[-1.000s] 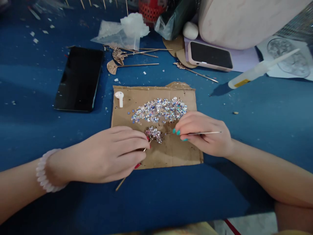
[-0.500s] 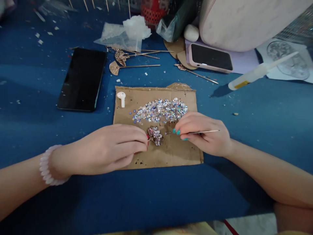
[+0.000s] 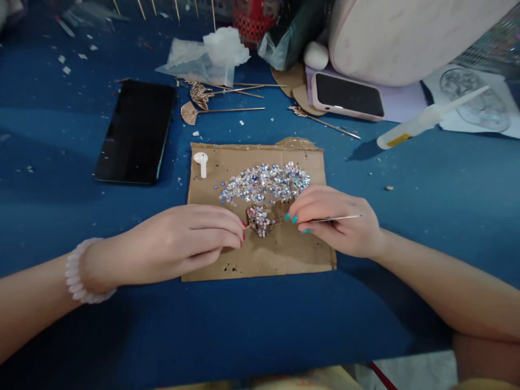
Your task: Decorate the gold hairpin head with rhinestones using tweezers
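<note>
My left hand (image 3: pixel 182 241), with a pale bead bracelet at the wrist, pinches the thin stem of a metal hairpin. Small sparkling stones cover much of the hairpin's fan-like head (image 3: pixel 261 221), which is held over a cardboard sheet (image 3: pixel 284 254). In my right hand (image 3: pixel 337 219) is a thin pointed tool (image 3: pixel 341 218), closed between thumb and fingers. Its fine tip reaches left to the edge of the hairpin's head; whether it touches a stone I cannot tell. Just beyond lies a heap of loose rhinestones (image 3: pixel 266 182) on the cardboard.
A white earbud (image 3: pixel 202 163) lies on the cardboard's far left corner. Left of it is a black tablet (image 3: pixel 138 132). Beyond are more hairpins (image 3: pixel 227 109), a plastic bag (image 3: pixel 195 59) and a phone (image 3: pixel 348 96). A white glue bottle (image 3: pixel 414 127) is at the right.
The hairpin's head has turned and shifted slightly away from me in my left hand. The tool tip is now nearer its edge; my right hand has barely moved.
</note>
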The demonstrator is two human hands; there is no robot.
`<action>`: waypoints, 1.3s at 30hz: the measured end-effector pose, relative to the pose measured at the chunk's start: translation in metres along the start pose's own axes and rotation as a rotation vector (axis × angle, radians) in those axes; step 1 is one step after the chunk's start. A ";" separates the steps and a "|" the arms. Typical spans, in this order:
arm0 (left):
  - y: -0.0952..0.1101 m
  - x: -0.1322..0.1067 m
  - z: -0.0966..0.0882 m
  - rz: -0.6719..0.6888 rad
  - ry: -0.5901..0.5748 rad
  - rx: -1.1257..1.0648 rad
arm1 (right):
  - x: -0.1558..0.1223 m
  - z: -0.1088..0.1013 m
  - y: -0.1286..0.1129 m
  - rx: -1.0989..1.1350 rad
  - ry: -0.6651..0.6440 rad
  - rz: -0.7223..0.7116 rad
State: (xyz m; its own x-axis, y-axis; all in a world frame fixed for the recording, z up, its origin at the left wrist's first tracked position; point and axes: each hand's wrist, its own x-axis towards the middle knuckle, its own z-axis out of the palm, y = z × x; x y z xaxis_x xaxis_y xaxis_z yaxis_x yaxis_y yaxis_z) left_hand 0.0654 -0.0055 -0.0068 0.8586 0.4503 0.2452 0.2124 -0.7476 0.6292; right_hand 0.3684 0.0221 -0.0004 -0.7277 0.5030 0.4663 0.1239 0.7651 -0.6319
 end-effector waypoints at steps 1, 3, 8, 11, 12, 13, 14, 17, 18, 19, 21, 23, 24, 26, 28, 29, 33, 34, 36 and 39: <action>0.000 0.000 0.000 -0.003 -0.001 -0.005 | 0.000 0.000 0.000 -0.002 0.003 0.000; -0.001 0.001 0.000 -0.006 -0.005 -0.009 | 0.000 0.000 0.000 -0.004 0.006 0.003; -0.001 0.000 0.000 0.001 -0.020 -0.010 | 0.001 0.000 0.000 -0.006 -0.002 0.017; 0.000 0.001 0.000 0.001 -0.017 -0.001 | 0.001 0.000 0.000 -0.003 -0.007 0.019; 0.000 0.001 0.000 0.001 -0.016 0.003 | 0.001 0.000 0.000 -0.003 -0.009 0.021; 0.000 0.001 0.000 0.005 -0.013 0.007 | 0.001 0.000 0.000 -0.002 -0.009 0.024; 0.000 0.001 0.000 0.009 -0.011 0.010 | 0.001 -0.001 0.000 0.001 -0.009 0.024; 0.000 0.002 0.000 0.019 -0.008 0.016 | 0.001 0.000 0.000 0.010 -0.009 0.023; 0.000 0.002 0.000 0.020 -0.008 0.018 | 0.001 0.000 0.000 0.012 -0.009 0.022; 0.000 0.002 0.000 0.021 -0.007 0.020 | 0.001 0.000 0.000 0.013 -0.009 0.022; 0.000 0.003 0.000 0.024 -0.006 0.024 | 0.001 0.000 0.000 0.012 -0.010 0.021; 0.000 0.003 0.000 0.023 -0.006 0.026 | 0.002 0.000 0.000 0.008 -0.015 0.020; 0.000 0.003 0.000 0.022 -0.007 0.026 | 0.002 0.000 0.000 0.008 -0.018 0.020; 0.000 0.003 0.000 0.022 -0.008 0.028 | 0.002 0.000 0.000 0.013 -0.023 0.022; 0.000 0.003 -0.001 0.025 -0.006 0.027 | 0.002 -0.001 0.000 0.023 -0.021 0.024; 0.001 0.003 -0.001 0.024 -0.006 0.024 | 0.002 -0.001 0.000 0.026 -0.019 0.023; 0.000 0.003 0.000 0.021 -0.005 0.014 | 0.001 0.000 0.000 0.020 -0.013 0.027; 0.000 0.003 0.000 0.023 -0.005 0.013 | 0.001 0.000 0.000 0.020 -0.011 0.025; 0.000 0.003 0.000 0.026 -0.005 0.014 | 0.001 0.000 0.000 0.019 -0.010 0.019; 0.000 0.002 0.000 0.028 -0.004 0.021 | 0.000 -0.001 -0.001 0.010 -0.001 0.012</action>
State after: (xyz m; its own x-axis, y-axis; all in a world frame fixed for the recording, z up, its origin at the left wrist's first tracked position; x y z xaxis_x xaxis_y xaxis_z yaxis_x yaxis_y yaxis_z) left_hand 0.0672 -0.0049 -0.0061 0.8661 0.4271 0.2597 0.1979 -0.7701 0.6065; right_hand 0.3685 0.0218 0.0006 -0.7266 0.5120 0.4582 0.1259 0.7547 -0.6438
